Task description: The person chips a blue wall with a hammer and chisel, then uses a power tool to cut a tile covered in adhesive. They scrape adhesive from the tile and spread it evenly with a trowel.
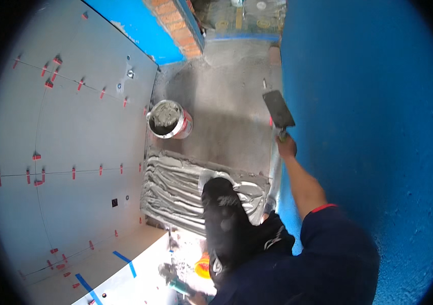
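Rt hand (pixel 286 146), mid-right of frame, clenched round handle of a flat trowel (pixel 279 108); blade dark w/ grey mortar, raised up along the blue wall (pixel 374 117) filling the right side. Forearm runs down to a dark blue sleeve w/ red cuff at lower right.

Left hand (pixel 192 295) at bottom centre, mostly cut off by frame edge; seems closed on a teal-handled tool (pixel 175 285) w/ mortar-caked head, but grip can't be told for sure.

Centre: dark shoe & trouser leg (pixel 221 213) planted on a bed of combed grey mortar (pixel 175 188) w/ ridges across the floor. Above it, upper centre, round bucket (pixel 168 119) w/ grey mortar inside, standing on bare cement floor (pixel 226 101).

Left half: grey tiled wall (pixel 74 142), red spacer clips (pixel 37 175) along the joints. Lower left: white board w/ blue tape strips (pixel 125 258). Small orange item (pixel 202 267) near bottom centre, kind unclear. Brick column (pixel 175 25) at top centre.
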{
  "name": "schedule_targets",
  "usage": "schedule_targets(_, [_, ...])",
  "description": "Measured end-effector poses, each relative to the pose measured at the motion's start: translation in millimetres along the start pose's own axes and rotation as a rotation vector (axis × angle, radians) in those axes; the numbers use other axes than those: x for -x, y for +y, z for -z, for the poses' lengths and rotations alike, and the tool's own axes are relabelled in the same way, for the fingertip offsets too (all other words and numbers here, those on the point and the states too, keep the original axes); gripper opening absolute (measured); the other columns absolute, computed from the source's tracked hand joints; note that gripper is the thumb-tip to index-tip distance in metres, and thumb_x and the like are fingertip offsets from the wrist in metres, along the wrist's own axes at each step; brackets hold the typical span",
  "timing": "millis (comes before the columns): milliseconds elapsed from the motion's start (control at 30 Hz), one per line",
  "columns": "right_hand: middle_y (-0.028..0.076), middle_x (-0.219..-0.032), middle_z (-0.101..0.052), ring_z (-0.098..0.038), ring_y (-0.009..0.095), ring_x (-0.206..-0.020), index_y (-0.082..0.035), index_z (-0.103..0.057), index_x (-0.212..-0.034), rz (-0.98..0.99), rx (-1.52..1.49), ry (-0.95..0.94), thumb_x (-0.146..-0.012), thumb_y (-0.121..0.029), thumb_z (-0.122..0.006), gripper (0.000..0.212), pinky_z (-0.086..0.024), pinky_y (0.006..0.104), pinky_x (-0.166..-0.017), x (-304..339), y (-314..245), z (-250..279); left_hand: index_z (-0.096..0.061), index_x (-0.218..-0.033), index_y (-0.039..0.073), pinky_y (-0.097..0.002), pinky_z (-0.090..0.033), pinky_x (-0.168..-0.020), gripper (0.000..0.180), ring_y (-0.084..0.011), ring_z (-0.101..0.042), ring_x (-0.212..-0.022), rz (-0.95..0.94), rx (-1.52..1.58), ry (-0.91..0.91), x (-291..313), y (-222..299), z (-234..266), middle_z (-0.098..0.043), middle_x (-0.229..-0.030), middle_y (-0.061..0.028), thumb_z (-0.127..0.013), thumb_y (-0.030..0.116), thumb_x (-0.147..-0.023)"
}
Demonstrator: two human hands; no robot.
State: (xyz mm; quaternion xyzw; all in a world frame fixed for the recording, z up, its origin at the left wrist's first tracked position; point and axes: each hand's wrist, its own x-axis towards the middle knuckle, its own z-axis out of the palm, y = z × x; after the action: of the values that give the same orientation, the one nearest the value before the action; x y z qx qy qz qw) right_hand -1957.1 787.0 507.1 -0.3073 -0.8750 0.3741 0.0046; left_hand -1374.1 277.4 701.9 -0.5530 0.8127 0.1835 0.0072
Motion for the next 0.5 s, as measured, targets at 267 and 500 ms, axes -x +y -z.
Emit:
schedule_targets(267, [0.018, -0.081, -0.065, -0.06, 0.028, -0.074, 0.002, -0.061, -0.089, 0.141, -0.149, 0.064, -0.085, -0.034, -0.072, 0.038, -0.046, 0.0416, -0.068, -74.7, -41.7, 8.9, -0.059, -0.09, 0.001, -0.0329, -0.051, -0.052, 0.028, -0.0218, -0.059, -0.057, 0.425, 0.727, -0.436, -145.4, 181.4, -174.1, -0.059, -0.073, -0.0068, -0.069, 0.0, -0.064])
schedule_targets(500, [0.006, -0.071, -0.061, -0.054, 0.015, -0.06, -0.006, -0.059, -0.08, -0.207, -0.073, -0.167, -0.086, -0.028, -0.075, 0.028, -0.041, 0.037, -0.051, -125.3, -89.5, 58.7, -0.07, -0.088, -0.002, -0.0436, -0.052, -0.063, 0.027, -0.0294, -0.069, -0.07, 0.155, 0.209, -0.79, -287.8, 510.6, -332.0, -0.068, -0.076, -0.0176, -0.068, 0.016, -0.067])
